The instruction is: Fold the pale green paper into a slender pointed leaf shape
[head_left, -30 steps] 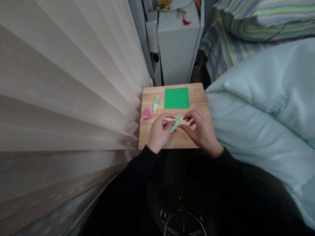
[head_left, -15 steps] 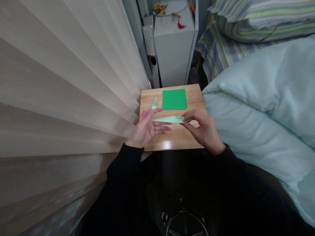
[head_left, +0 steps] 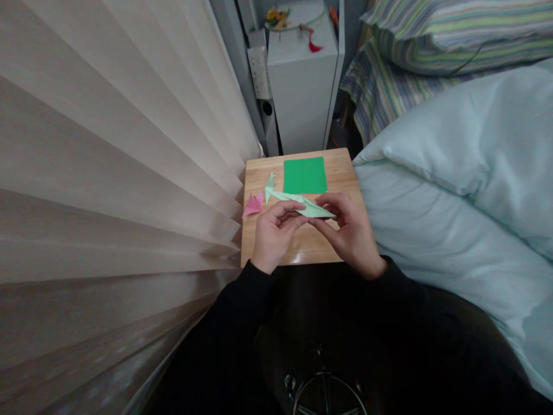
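A long, narrow piece of folded light green paper (head_left: 314,208) is held just above the small wooden table (head_left: 311,248), pointed at both ends. My left hand (head_left: 279,227) pinches its lower edge near the middle. With thumb and fingers, my right hand (head_left: 345,227) grips the same paper on its right half. Beyond my left hand lie a pink folded paper figure (head_left: 253,204) and a light green folded paper figure (head_left: 270,183). A stack or sheet of bright green square paper (head_left: 305,175) rests toward the table's far side.
A pleated curtain (head_left: 129,173) hangs close along the table's left. On the right is a bed with a pale blue quilt (head_left: 432,190) and striped pillows (head_left: 466,34). Behind the table stands a white cabinet (head_left: 302,92) with a red tassel (head_left: 314,43) on top.
My left hand has gone from spread fingers to a pinch on the folded paper, moving right. The paper now tilts down to the right, and the pink figure shows more fully.
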`<state>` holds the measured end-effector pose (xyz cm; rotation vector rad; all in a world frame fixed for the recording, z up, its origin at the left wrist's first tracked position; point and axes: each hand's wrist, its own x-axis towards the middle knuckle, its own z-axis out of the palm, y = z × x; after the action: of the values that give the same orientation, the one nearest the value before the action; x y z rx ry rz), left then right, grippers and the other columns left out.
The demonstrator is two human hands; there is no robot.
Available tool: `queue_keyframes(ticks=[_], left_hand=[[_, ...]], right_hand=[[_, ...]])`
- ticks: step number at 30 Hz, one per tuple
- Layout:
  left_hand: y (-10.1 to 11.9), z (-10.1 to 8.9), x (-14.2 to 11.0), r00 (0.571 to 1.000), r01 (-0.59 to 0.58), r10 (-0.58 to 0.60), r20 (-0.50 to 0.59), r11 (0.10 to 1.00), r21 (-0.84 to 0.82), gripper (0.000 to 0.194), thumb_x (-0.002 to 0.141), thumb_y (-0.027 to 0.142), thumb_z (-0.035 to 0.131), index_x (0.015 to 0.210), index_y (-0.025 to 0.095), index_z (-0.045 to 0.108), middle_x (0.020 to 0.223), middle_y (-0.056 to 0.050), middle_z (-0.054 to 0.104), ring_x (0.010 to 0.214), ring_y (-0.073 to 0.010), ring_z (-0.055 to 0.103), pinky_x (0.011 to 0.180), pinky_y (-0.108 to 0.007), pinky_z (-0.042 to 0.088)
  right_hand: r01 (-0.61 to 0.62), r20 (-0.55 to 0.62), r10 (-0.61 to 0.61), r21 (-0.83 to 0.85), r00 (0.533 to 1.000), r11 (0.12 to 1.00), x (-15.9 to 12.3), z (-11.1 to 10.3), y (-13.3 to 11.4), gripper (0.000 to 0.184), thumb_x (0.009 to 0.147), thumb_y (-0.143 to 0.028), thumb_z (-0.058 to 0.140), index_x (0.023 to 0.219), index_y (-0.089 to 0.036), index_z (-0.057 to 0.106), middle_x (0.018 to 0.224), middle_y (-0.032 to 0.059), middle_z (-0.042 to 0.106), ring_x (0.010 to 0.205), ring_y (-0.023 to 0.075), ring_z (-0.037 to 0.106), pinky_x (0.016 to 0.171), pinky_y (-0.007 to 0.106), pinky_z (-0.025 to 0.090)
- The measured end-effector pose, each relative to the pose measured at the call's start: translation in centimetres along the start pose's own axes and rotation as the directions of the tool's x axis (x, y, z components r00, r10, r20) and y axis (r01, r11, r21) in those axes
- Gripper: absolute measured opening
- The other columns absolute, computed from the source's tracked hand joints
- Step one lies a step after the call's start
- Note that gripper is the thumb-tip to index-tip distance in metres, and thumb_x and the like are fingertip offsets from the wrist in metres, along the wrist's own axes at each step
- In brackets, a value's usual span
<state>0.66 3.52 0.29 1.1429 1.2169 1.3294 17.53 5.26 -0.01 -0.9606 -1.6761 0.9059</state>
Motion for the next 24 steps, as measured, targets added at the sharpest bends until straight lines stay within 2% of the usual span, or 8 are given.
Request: queue_keyframes(ticks=[4,8,15,24], left_hand=[[0.2,-0.3,0.0,0.999,0.013,-0.013,0.035,1.000,0.005,0.026,0.075,0.031,0.084,0.093,0.018,0.071,0.094,-0.004,0.075,0.089,-0.0178,0.073,0.089,-0.034,0.060],[0.4,-0.3,-0.1,1.000,-0.004,0.004,0.011,0.999,0.036,0.020,0.076,0.027,0.081,0.091,0.018,0.072,0.092,-0.003,0.076,0.086,-0.0170,0.073,0.087,-0.033,0.060],[1.0,-0.2,-0.3,0.999,-0.040,0.041,-0.013,0.997,0.068,0.013,0.080,0.028,0.080,0.082,0.018,0.072,0.080,-0.002,0.074,0.075,-0.0159,0.073,0.078,-0.031,0.061],[1.4,-0.3,-0.4,1.000,-0.016,0.017,-0.012,0.993,0.120,0.013,0.082,0.028,0.078,0.078,0.017,0.074,0.073,-0.003,0.076,0.069,-0.0163,0.073,0.074,-0.031,0.062]], right_hand=[[-0.010,0.046,0.009,0.036,0.999,0.999,-0.1,-0.2,0.4,0.014,0.092,-0.033,0.074,0.101,-0.025,0.068,0.099,0.0049,0.073,0.095,0.0221,0.069,0.085,0.039,0.056],[-0.044,0.048,0.042,0.043,0.998,0.998,-0.1,-0.4,0.3,0.014,0.090,-0.036,0.075,0.094,-0.024,0.070,0.092,0.0042,0.075,0.087,0.0219,0.069,0.082,0.039,0.056],[-0.090,0.038,0.085,0.153,0.996,0.984,-0.2,-0.3,0.0,0.011,0.088,-0.032,0.078,0.090,-0.023,0.072,0.091,0.0043,0.077,0.087,0.0212,0.072,0.085,0.040,0.058],[-0.270,0.066,0.266,0.401,0.962,0.875,0.0,0.1,-1.1,0.021,0.078,-0.036,0.086,0.073,-0.021,0.071,0.082,0.0039,0.078,0.078,0.0194,0.074,0.077,0.037,0.062]])
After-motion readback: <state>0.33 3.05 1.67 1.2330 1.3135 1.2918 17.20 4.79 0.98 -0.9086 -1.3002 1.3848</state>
